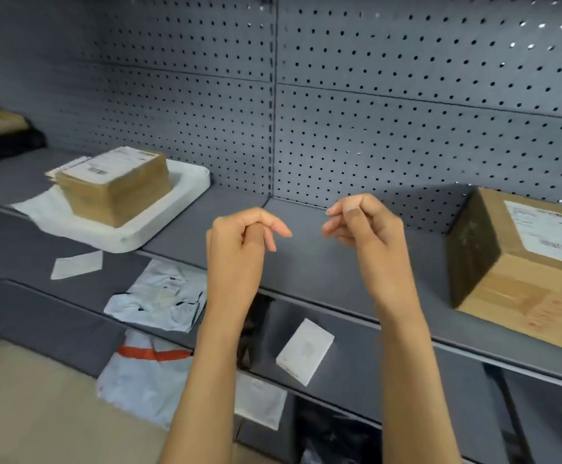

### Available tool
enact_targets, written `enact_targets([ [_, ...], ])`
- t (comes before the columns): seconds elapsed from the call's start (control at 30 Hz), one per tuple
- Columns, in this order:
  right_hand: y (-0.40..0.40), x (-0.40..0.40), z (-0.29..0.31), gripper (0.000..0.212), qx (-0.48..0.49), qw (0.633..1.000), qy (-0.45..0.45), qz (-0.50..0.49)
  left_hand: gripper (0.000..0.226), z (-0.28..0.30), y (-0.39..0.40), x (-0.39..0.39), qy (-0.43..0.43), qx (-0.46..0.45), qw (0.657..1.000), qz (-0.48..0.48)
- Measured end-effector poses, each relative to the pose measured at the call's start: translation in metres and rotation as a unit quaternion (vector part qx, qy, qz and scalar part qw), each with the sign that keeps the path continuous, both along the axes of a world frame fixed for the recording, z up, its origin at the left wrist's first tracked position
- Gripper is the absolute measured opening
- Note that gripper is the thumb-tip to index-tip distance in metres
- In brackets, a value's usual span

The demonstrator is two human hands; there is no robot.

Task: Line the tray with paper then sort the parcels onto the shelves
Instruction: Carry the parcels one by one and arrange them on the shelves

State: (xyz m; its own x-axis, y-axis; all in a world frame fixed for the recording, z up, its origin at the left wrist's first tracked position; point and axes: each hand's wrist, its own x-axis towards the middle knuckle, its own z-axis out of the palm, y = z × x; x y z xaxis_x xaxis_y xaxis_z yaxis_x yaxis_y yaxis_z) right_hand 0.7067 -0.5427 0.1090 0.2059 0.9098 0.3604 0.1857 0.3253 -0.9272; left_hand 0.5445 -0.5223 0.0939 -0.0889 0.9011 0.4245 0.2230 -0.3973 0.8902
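Shelf (323,262), grey, pegboard back. Left hand (239,242) and right hand (366,229): centre frame, apart, fingers loosely curled, holding nothing. Tray (185,192), white, paper-lined: 10 o'clock, carrying brown parcel (115,185). Large cardboard box (523,266): 3 o'clock. Lower shelves, 7 o'clock: white mailer bags (159,296).

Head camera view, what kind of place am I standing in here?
Probably a parcel sorting or stock room. Grey metal shelves run along a pegboard back wall, a labelled cardboard box and a white tray holding another parcel sit on them, and poly mailers lie below.
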Motion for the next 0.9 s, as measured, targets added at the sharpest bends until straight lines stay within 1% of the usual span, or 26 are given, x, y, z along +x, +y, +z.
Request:
enact_targets([
  [0.17, 0.011, -0.095, 0.011, 0.024, -0.001, 0.998, 0.025, 0.052, 0.049, 0.013, -0.004, -0.094, -0.003, 0.008, 0.999, 0.042],
  [0.37, 0.033, -0.221, 0.01, 0.024, 0.001, 0.994, 0.064, 0.089, 0.052, 0.014, -0.003, -0.222, 0.01, -0.007, 0.995, 0.104],
  [0.47, 0.043, -0.287, 0.008, 0.026, 0.004, 0.991, 0.06, 0.117, 0.052, 0.012, -0.002, -0.283, 0.025, -0.009, 0.991, 0.132],
  [0.6, 0.06, -0.365, 0.007, 0.023, -0.007, 0.987, 0.053, 0.154, 0.053, 0.01, 0.002, -0.352, 0.03, -0.01, 0.984, 0.177],
  [0.9, 0.127, -0.509, -0.002, 0.021, -0.032, 0.963, 0.04, 0.263, 0.053, -0.002, 0.03, -0.484, 0.026, -0.036, 0.956, 0.29],
])
